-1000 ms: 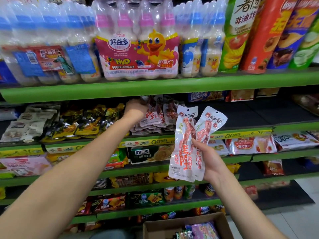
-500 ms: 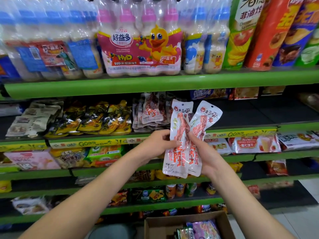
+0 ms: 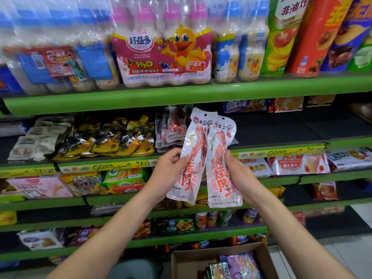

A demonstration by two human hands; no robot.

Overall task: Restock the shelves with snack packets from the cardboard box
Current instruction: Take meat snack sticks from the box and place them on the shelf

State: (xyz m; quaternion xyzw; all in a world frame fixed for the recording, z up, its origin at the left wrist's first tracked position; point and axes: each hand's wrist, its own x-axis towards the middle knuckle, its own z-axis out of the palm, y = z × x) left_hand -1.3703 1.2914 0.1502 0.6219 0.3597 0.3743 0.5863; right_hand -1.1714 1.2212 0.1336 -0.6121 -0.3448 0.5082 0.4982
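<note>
Two long white snack packets with red print stand upright in front of the second shelf. My left hand pinches the left packet at its left edge. My right hand grips the right packet from its right side. The two packets overlap along the middle. Behind them, a stack of the same packets lies on the second shelf. The open cardboard box sits on the floor at the bottom, with colourful packets inside.
Milk-drink bottle packs and tall chip tubes fill the top green shelf. Yellow-black packets lie left of the stack. A dark bare stretch of the second shelf lies to the right. Lower shelves hold biscuits and small cans.
My left hand came back from the packet stack on the shelf and took hold of the left packet. The two fanned packets now stand closer together and more upright.
</note>
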